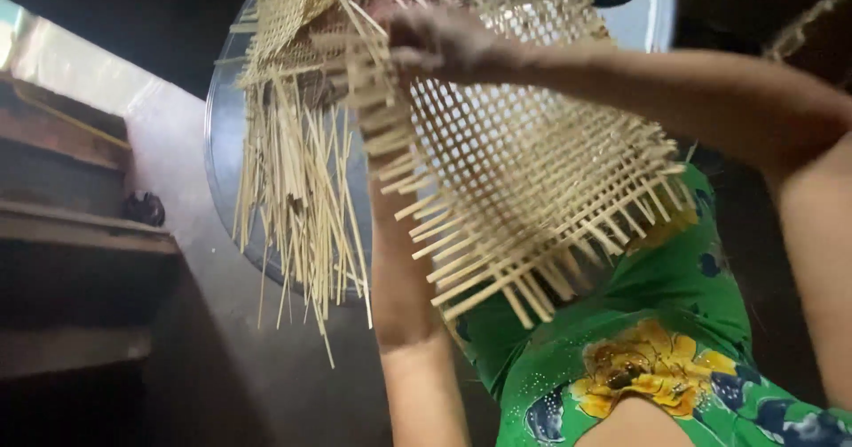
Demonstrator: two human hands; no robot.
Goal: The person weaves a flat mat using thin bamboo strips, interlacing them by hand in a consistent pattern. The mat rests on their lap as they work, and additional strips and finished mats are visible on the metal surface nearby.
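Right hand (435, 39): raised, fingers curled closed in a grip.
Right forearm: extends from right edge toward centre.
Left hand: hidden; forearm rises upright, centre frame.

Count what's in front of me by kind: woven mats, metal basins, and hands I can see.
Woven mats: 2, the near mat and the far mat with loose strips
Metal basins: 1, the basin
Hands: 1, the right hand on the near mat
Total: 4
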